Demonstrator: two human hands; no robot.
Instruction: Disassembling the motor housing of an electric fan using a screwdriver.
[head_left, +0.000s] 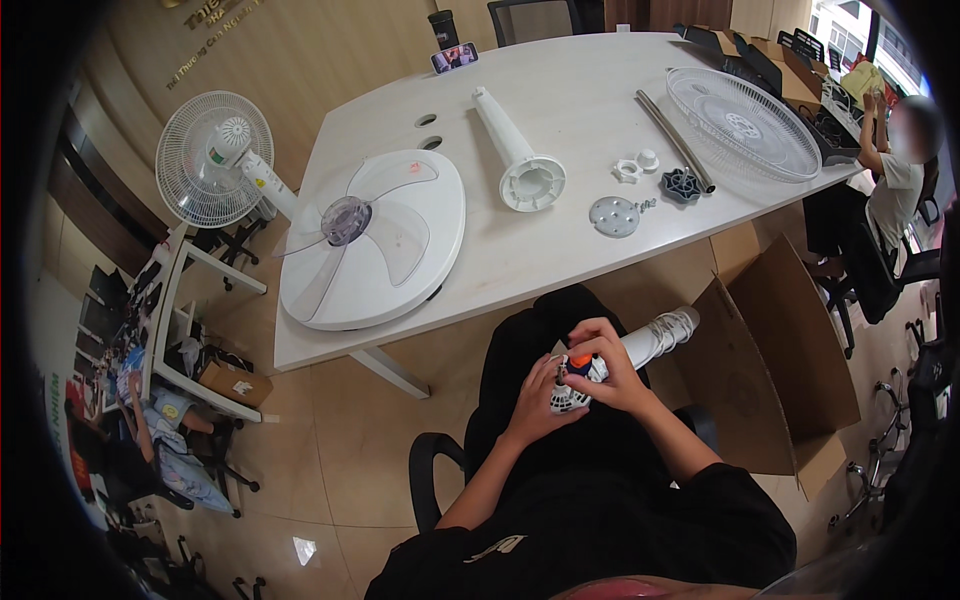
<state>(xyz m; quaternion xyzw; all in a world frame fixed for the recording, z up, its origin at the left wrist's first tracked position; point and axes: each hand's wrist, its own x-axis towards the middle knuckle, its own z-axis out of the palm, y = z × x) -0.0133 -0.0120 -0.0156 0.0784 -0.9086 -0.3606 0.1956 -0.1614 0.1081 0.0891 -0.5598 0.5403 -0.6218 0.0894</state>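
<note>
On my lap lies a white fan motor unit (568, 401) with a vented housing. Its white neck (645, 345) reaches toward the right, with a white cord (672, 327) wrapped around the end. My left hand (535, 408) is closed around the housing from the left. Curled over the other side, my right hand (613, 372) has its fingers at a small orange and dark blue part (579, 364) on the unit. The fingers partly hide that part, so I cannot tell exactly what it is.
The white table (540, 90) ahead carries a round base (440, 250) with a clear fan blade (347, 221), a white stand tube (505, 135), a metal pole (675, 140), a grille (742, 124) and small parts. An open carton (770, 350) stands right. People sit at both sides.
</note>
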